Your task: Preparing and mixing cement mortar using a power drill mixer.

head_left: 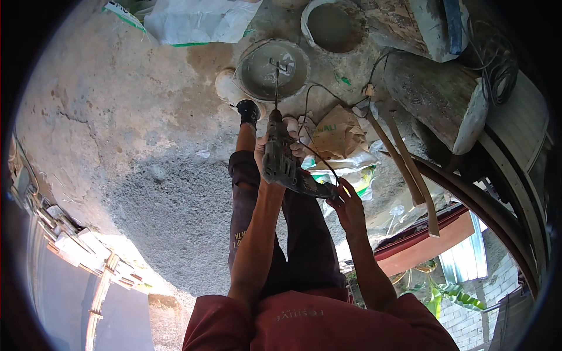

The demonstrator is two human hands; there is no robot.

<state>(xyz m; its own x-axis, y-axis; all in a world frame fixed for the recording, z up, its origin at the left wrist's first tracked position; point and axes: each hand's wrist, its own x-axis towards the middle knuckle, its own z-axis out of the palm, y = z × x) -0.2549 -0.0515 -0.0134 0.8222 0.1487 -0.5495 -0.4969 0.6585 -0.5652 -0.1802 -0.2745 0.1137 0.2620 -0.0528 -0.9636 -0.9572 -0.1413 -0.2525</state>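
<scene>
A grey-black electric drill [280,161] points away from me, its long metal mixing rod [277,85] reaching over a round bucket [240,77] of wet grey mix. The rod's bent paddle end shows over the mix; whether it touches the surface I cannot tell. My left hand [260,153] is wrapped round the drill's body from below, fingertips showing on its right side. At the rear handle's end, where the black cord comes out, my right hand [349,207] is closed with thumb and fingers on the handle; part of its grip is hidden.
My shod left foot [248,110] stands close to the bucket, beside a pale round container [227,86]. Another bucket [305,29] with grey liquid is behind right. Torn paper sacks [336,133], wooden-handled tools [404,158], a log [433,93] and the trailing cord [309,96] lie right.
</scene>
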